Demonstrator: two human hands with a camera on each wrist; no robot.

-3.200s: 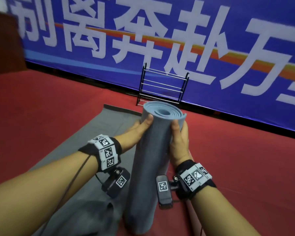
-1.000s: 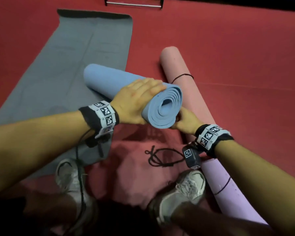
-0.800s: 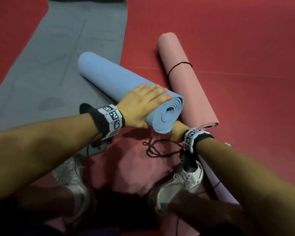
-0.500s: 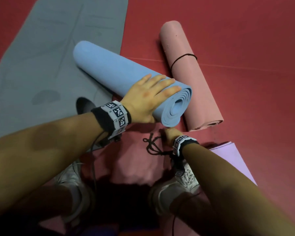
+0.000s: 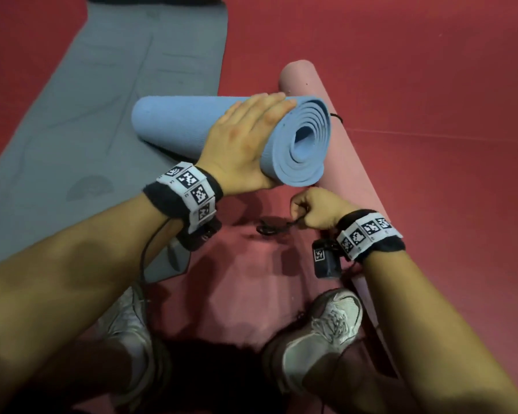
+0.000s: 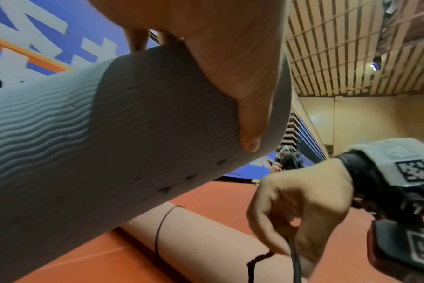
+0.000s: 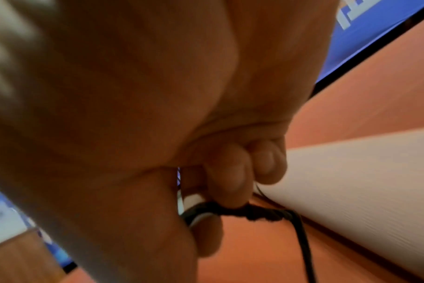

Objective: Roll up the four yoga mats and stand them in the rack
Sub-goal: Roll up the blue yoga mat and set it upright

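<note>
Rolled blue yoga mat (image 5: 192, 127) at our twelve o'clock, lying across pink rolled mat (image 5: 341, 162); our left hand (image 5: 243, 144) flat atop it, right hand (image 5: 317, 209) pinching black tie cord (image 5: 274, 228).

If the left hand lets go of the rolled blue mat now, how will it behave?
The blue mat has no tie, so it would probably spring open. Being round, it may also roll. The left hand lies over it; the right hand pinches a black cord.

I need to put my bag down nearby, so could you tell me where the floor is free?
Bare red floor lies right of the pink rolled mat. Crowded: between grey mat and pink roll lie the blue roll, both hands, black cord and shoes.
</note>
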